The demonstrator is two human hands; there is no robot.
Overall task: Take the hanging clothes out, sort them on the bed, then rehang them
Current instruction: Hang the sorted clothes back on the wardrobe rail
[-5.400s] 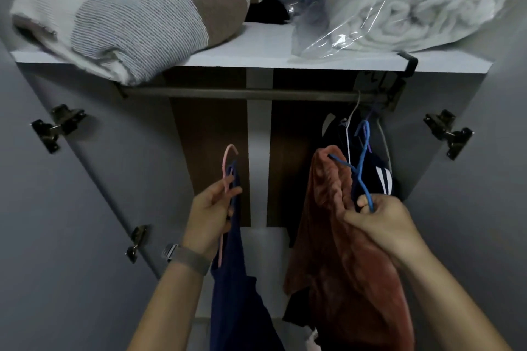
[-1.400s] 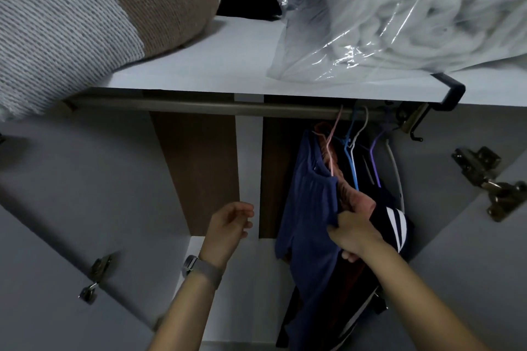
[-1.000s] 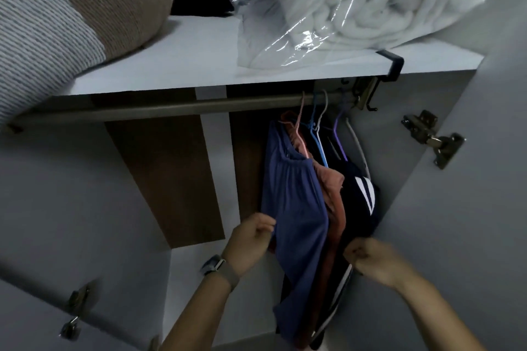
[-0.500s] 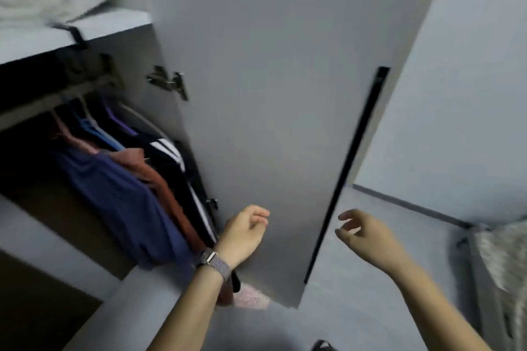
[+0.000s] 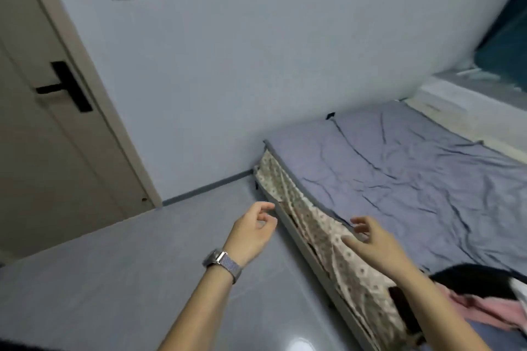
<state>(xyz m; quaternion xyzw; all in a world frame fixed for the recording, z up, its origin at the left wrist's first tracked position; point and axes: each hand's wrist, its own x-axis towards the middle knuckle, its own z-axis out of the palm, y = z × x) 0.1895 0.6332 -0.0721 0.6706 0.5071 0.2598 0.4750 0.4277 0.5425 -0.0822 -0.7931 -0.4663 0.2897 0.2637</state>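
Note:
A low bed with a wrinkled lavender sheet fills the right side, its edge draped in a patterned beige cloth. A small heap of clothes lies on the near corner: a black garment and a pink one. My left hand, with a watch on its wrist, hovers above the floor beside the bed, fingers loosely curled and holding nothing. My right hand floats over the bed's edge with fingers spread, also holding nothing. The wardrobe is out of view.
A beige door with a black handle stands shut at the left. Grey floor stretches between door and bed. A pale wall runs behind, and a raised window ledge lies past the bed's far side.
The view has swung right, from the wardrobe and its hung clothes to the bed. Both hands left the hung garments and came away holding nothing.

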